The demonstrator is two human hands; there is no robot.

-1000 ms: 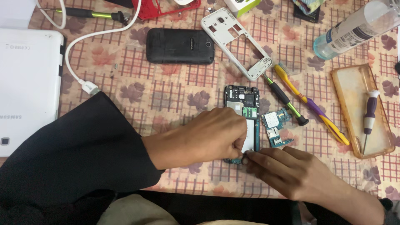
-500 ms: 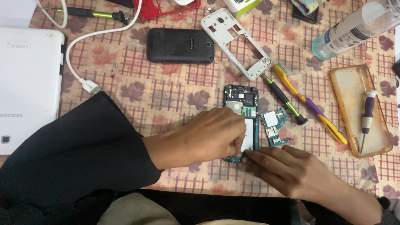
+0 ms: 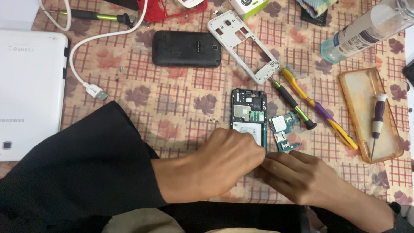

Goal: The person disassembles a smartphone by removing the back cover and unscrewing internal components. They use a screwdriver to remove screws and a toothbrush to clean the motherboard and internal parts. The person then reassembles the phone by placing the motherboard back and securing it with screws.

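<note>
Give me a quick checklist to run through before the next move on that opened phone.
1. Left hand on the opened phone: ok, it covers the lower end.
2. Right hand at the phone's lower edge: ok.
3. Grip on any part: cannot tell, fingertips are hidden.
4. Loose circuit board apart from the hands: ok, just right of the phone.
5. Green-handled screwdriver within reach: ok.
6. Tiny screws on the cloth: not ok, scattered loose.

the left hand (image 3: 220,166) reaches in from the left, knuckles up, fingers curled and pinched at its tips, forearm in a wide black sleeve. the right hand (image 3: 302,177) lies low, fingers extended leftward, fingertips meeting the left's.
</note>
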